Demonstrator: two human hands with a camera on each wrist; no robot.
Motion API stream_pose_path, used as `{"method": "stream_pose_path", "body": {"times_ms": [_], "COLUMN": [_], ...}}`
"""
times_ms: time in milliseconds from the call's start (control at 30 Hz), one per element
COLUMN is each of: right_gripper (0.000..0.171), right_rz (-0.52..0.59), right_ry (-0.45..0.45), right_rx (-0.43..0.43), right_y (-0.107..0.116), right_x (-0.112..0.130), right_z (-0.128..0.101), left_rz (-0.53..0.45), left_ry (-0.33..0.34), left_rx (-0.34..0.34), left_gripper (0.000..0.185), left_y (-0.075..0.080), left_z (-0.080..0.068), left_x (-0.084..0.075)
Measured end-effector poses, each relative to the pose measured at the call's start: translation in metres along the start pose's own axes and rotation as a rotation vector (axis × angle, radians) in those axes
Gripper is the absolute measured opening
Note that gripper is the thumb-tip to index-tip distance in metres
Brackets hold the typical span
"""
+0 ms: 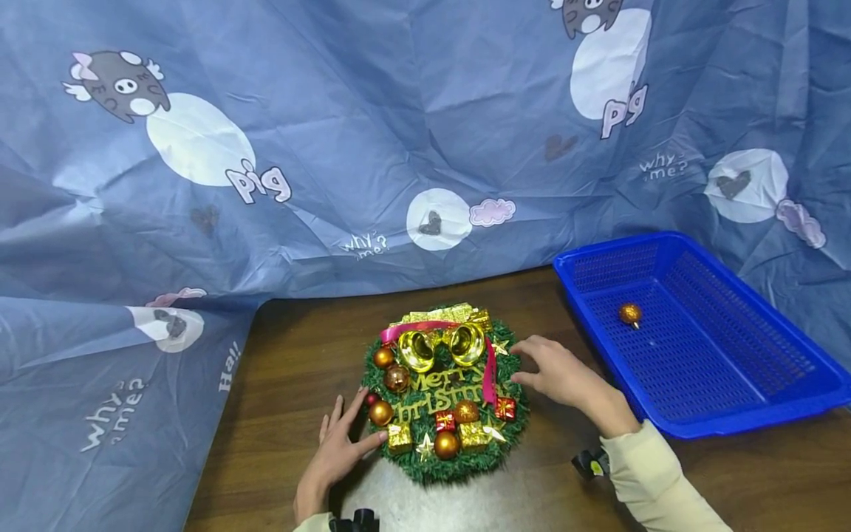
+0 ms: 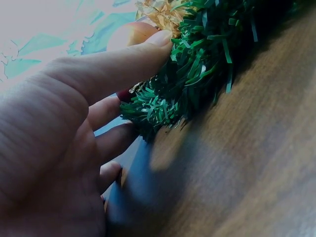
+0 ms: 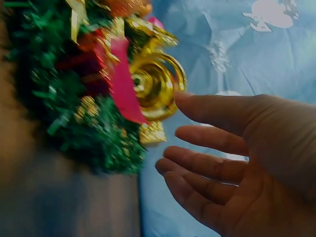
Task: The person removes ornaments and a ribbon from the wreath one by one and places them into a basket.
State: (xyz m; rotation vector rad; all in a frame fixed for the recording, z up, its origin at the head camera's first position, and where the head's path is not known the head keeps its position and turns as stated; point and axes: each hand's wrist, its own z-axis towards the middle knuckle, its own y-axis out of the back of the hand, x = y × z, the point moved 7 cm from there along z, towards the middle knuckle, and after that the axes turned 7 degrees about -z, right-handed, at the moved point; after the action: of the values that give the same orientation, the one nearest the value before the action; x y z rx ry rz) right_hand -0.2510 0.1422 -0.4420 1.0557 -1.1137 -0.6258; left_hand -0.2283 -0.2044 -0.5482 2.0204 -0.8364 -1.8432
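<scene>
A green tinsel Christmas wreath [image 1: 432,469] lies on the wooden table. It carries gold bells [image 1: 467,344], a pink ribbon [image 1: 490,372], gold "Merry Christmas" lettering, orange baubles [image 1: 447,445] and small red and gold gift boxes. My left hand [image 1: 337,452] is at its lower left edge, fingers spread; in the left wrist view the thumb [image 2: 123,66] touches the tinsel [image 2: 192,74]. Beside the wreath's right edge is my right hand [image 1: 555,373], holding nothing, its fingers loosely bent. In the right wrist view its thumb tip overlaps the rim of a bell [image 3: 153,86].
A blue plastic basket [image 1: 592,347] stands to the right on the table, with one orange glitter bauble [image 1: 630,315] inside. Blue cloth [image 1: 332,148] printed with pigs hangs behind the table and along its left side. Bare wood [image 1: 279,384] shows left of the wreath.
</scene>
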Motion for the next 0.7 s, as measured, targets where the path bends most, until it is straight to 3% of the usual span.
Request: {"method": "stream_pose_path", "body": {"times_ms": [133,433,700], "right_gripper": [0.037,0.034,0.038], "right_rz": [0.021,0.058,0.095], "right_ry": [0.011,0.085,0.089], "right_rx": [0.049,0.072,0.125], "right_y": [-0.015,-0.03,-0.043], "right_x": [0.007,0.034,0.052], "right_z": [-0.002,-0.003,-0.004], "left_rz": [0.006,0.011,0.013], "left_ry": [-0.014,0.006,0.007], "left_rx": [-0.007,-0.001,0.004], "left_gripper": [0.088,0.089,0.089], "left_y": [0.001,0.001,0.0], "left_z": [0.001,0.002,0.0], "left_x": [-0.001,0.0,0.0]}}
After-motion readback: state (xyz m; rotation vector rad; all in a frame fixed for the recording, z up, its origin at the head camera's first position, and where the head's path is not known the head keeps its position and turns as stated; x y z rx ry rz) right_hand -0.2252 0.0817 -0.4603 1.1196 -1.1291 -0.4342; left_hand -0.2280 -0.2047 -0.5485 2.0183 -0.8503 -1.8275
